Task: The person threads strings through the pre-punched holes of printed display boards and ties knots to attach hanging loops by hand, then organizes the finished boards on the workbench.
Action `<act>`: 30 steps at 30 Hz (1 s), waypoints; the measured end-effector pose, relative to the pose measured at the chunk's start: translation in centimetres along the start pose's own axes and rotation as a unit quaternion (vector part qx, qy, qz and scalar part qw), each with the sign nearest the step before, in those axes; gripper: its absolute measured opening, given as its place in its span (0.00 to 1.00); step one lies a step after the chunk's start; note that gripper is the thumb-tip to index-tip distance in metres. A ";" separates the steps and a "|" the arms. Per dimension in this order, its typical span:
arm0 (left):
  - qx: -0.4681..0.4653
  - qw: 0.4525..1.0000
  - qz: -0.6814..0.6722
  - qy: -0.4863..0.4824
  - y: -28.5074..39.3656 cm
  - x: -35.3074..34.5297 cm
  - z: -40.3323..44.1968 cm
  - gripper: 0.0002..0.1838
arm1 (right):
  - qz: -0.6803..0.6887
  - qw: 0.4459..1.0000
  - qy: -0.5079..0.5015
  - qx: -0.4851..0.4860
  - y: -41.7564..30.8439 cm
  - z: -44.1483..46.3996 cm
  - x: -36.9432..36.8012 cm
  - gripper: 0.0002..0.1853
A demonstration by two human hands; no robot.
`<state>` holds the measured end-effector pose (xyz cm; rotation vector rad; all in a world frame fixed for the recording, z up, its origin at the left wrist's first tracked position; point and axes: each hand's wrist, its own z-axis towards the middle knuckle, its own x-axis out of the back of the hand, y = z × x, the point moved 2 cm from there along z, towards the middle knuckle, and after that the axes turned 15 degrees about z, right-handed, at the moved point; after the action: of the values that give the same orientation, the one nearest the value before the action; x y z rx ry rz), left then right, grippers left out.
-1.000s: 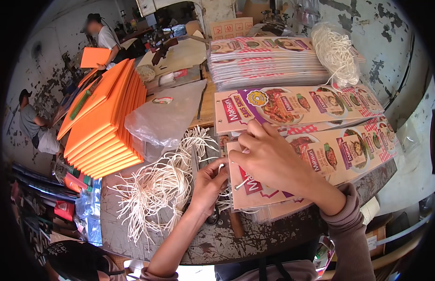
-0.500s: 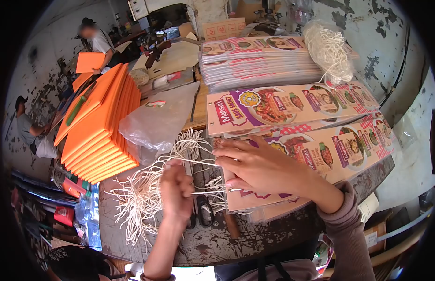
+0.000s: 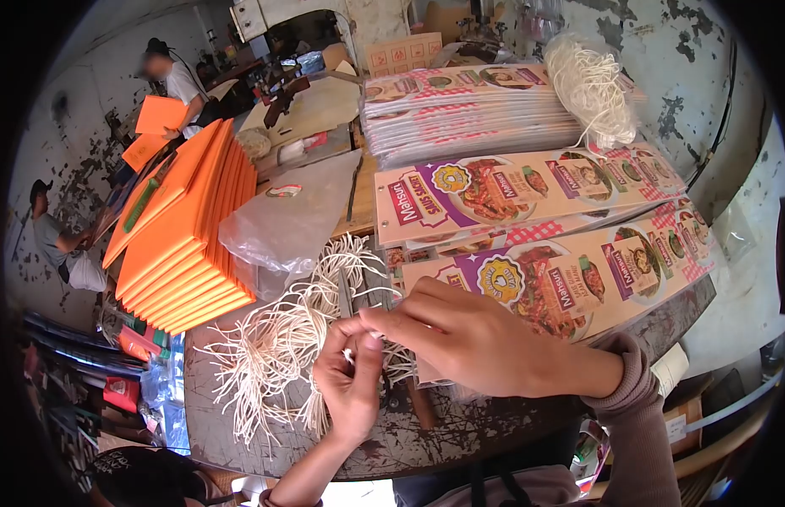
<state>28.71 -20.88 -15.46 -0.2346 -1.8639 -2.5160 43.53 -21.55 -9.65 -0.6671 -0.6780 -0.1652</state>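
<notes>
Fingertips of both hands meet at the left edge of the front printed card stack point(image 3: 561, 283). My left hand point(image 3: 348, 372) pinches a white cord, of which only small bits show between the fingers. My right hand point(image 3: 485, 338) is closed at the same spot, its fingertips on the cord, its palm over the lower left part of the top card. A bundle of white cords point(image 3: 270, 359) lies just left of my left hand. Behind the front stack is a second card stack point(image 3: 527, 190). Scissors, partly hidden, lie under the hands.
Orange folded sheets point(image 3: 185, 228) are piled at the left, beside a clear plastic bag point(image 3: 282, 224). A tall card stack point(image 3: 477, 118) and a bagged cord bundle point(image 3: 591, 93) stand at the back. Two people are at the far left; a black cap point(image 3: 143, 477) shows at bottom left.
My left hand pulled the cord out leftward from the card's edge, then came back toward the right. My right hand has left the card's corner and moved down and left to meet it.
</notes>
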 end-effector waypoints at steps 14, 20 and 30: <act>-0.036 0.972 -0.194 -0.126 -1.3 -0.8 -1.2 0.33 | 0.145 0.986 0.076 -0.019 -0.2 -0.7 -2.2 0.09; -0.086 0.985 -0.092 -0.122 -0.3 -0.2 -0.5 0.44 | 0.213 0.971 0.105 -0.033 -0.1 -0.9 -2.5 0.09; -0.178 0.975 0.075 -0.110 1.2 1.9 1.1 0.41 | 0.049 0.988 0.148 0.003 -1.0 0.0 0.0 0.07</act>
<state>27.11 -20.05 -13.81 -0.6537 -1.3679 -2.7914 43.21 -22.35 -9.14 -0.6523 -0.3586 -0.1666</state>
